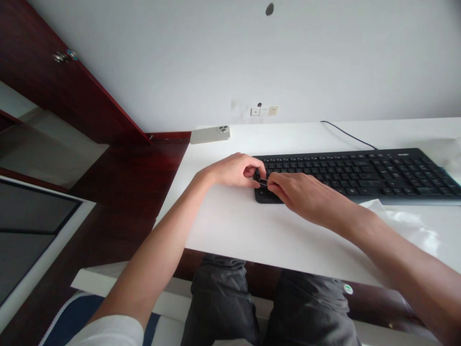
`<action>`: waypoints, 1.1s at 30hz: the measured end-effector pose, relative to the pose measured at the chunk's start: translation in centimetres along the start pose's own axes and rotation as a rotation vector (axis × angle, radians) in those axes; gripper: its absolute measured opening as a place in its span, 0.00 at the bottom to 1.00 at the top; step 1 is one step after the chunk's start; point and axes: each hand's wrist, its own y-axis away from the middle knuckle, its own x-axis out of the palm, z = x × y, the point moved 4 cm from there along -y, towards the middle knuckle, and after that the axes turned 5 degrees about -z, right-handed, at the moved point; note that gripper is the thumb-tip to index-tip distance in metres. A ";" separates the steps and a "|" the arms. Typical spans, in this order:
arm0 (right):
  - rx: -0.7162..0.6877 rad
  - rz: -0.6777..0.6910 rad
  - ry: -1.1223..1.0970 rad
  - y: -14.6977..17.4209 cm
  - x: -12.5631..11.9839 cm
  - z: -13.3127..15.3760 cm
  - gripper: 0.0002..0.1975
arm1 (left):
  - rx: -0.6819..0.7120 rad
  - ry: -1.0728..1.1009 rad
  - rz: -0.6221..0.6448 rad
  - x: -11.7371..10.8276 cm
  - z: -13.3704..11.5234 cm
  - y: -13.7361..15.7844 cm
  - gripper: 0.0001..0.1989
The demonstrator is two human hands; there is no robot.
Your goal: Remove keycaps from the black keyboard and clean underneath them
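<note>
A black keyboard [324,168] lies on the white desk, with both hands at its left end. My right hand [298,192] pinches a small, thin metal wire tool [263,182], which sticks out leftward from the fingertips just above the keys. My left hand [239,170] curls thumb and forefinger together around the other end of that tool, over the keyboard's left edge. Something dark shows between those two fingers; whether it is a loose keycap or part of the keyboard, I cannot tell. The keys under the fingertips are partly hidden.
A phone [211,135] lies face down at the desk's far left corner. The keyboard cable [347,133] runs back toward the wall. Crumpled clear plastic [406,223] lies by my right forearm. Wall sockets [264,111] sit behind the desk; a dark red door [72,62] stands left.
</note>
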 end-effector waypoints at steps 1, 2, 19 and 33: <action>0.011 -0.011 -0.018 0.2 -0.1 0.0 0.10 | 0.011 0.000 0.014 0.1 -0.1 0.0 0.10; 0.017 -0.020 -0.044 0.4 -0.2 0.1 0.08 | 0.017 -0.005 0.020 0.2 -0.1 0.0 0.11; -0.008 -0.196 -0.004 0.5 -1.9 -0.4 0.07 | 0.013 -0.034 0.020 0.1 0.3 -0.1 0.08; -0.241 -0.032 -0.195 0.0 -3.4 -2.2 0.08 | 0.038 0.010 0.032 0.2 0.5 -0.2 0.11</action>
